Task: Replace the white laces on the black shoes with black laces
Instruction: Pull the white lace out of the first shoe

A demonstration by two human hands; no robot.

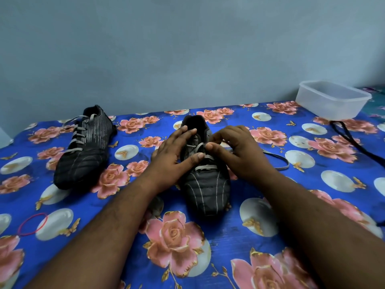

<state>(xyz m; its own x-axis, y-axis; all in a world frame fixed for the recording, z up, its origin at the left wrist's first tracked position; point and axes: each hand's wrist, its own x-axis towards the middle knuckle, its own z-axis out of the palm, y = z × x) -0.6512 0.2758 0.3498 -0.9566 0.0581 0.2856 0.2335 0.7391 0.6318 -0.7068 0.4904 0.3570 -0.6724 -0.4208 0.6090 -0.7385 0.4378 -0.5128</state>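
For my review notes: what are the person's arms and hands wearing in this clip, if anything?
Nothing shows. Both forearms are bare up to the frame's lower edge, with no sleeve in view. The left hand and the right hand have no gloves, and no watch, bracelet or ring can be seen on either.

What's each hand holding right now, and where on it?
The right hand pinches the white lace at a crossing near the shoe's throat. The left hand lies flat on the near shoe, steadying it, gripping nothing.

Open cloth (239, 232) between near shoe (206, 190) and far container (331, 101).
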